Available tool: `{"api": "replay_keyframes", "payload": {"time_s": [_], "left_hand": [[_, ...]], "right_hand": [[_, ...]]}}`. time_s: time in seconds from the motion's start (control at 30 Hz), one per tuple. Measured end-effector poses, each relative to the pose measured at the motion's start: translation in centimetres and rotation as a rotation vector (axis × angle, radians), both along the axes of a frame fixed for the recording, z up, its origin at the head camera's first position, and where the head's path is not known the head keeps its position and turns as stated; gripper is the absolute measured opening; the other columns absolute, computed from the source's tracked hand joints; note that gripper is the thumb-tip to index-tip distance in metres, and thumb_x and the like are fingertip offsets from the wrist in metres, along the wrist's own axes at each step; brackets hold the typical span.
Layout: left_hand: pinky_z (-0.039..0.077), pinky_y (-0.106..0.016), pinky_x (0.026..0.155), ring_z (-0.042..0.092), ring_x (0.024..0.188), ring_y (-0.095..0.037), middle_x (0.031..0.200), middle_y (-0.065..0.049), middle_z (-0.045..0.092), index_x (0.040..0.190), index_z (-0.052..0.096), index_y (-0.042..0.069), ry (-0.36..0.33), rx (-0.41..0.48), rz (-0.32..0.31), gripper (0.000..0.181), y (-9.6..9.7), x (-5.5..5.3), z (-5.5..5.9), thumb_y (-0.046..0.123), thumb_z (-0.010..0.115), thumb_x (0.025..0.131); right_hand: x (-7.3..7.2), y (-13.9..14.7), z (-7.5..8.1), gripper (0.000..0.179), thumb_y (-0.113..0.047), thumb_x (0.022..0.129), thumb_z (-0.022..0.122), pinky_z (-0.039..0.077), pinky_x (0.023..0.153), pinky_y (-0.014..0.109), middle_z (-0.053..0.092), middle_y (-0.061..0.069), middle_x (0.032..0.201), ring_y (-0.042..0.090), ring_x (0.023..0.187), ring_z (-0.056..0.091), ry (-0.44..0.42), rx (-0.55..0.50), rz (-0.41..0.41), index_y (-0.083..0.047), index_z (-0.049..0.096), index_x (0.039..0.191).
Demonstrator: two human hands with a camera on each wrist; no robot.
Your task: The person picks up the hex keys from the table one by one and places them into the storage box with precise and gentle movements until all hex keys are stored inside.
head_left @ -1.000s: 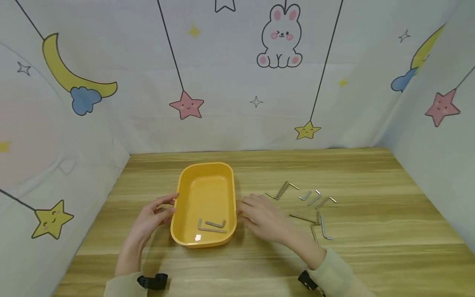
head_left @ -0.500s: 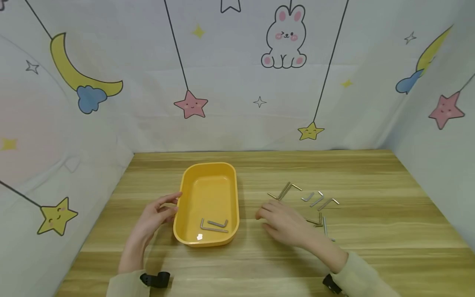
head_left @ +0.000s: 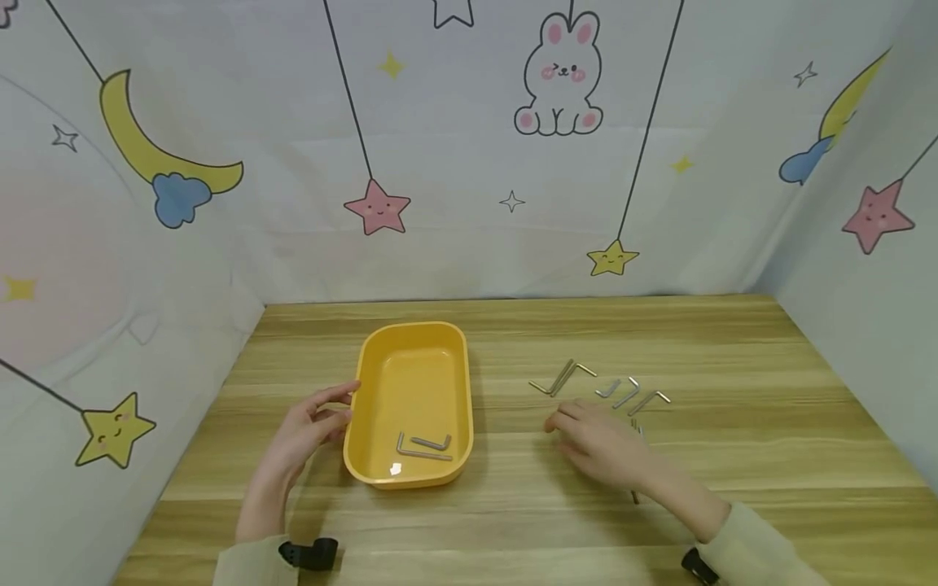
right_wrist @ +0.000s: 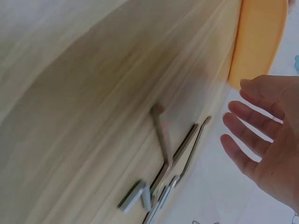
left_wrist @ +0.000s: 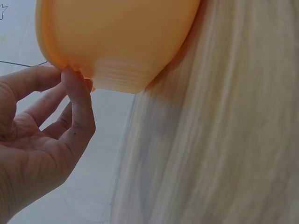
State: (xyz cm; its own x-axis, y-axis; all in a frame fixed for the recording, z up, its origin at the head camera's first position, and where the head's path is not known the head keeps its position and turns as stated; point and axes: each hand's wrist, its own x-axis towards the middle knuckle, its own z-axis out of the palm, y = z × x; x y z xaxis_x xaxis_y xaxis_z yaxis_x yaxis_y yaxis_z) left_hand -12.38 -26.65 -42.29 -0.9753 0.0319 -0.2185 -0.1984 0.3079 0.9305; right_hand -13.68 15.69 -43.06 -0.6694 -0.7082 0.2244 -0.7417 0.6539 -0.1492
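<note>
My left hand [head_left: 304, 427] stays at the left side of a yellow plastic tray [head_left: 410, 391]. Index finger and thumb touch its rim, as the left wrist view also shows. Inside, near the front, lie a long hex key [head_left: 425, 454] and a shorter hex key [head_left: 432, 443]. Right of the tray, my right hand [head_left: 601, 443] hovers over the table with loosely bent fingers and nothing in them. It partly hides some hex keys below it; one short end [head_left: 635, 496] shows under the wrist. In the right wrist view a brass hex key [right_wrist: 162, 135] lies near the fingers [right_wrist: 240, 154].
Behind the right hand lie several more loose hex keys, among them a brass pair [head_left: 563, 378] and silver ones [head_left: 626, 396]. The wooden table [head_left: 769, 391] meets a patterned cloth backdrop [head_left: 454, 252] at the back and sides.
My right hand has moved away from the tray's right side, rightward to the loose hex keys. The left hand keeps its place at the tray, and the two keys inside lie as before.
</note>
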Motion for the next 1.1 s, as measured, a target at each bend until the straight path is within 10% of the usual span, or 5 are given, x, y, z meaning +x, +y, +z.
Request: {"api": "replay_keyframes", "payload": {"time_s": [1.1], "left_hand": [[0.053,-0.022,0.08,0.061,0.093,-0.01,0.133,-0.017,0.046,0.143,0.047,0.011,-0.004,-0.014,0.006,0.048,0.2,-0.1,0.4,0.015,0.057,0.096]], "right_hand": [[-0.8,4.3,-0.4,0.031,0.002,0.073,0.071,0.053,0.083,0.039,0.064,-0.002,0.098,0.017,0.095,0.064,0.024,-0.041,-0.061,-0.012,0.066,0.1]]}}
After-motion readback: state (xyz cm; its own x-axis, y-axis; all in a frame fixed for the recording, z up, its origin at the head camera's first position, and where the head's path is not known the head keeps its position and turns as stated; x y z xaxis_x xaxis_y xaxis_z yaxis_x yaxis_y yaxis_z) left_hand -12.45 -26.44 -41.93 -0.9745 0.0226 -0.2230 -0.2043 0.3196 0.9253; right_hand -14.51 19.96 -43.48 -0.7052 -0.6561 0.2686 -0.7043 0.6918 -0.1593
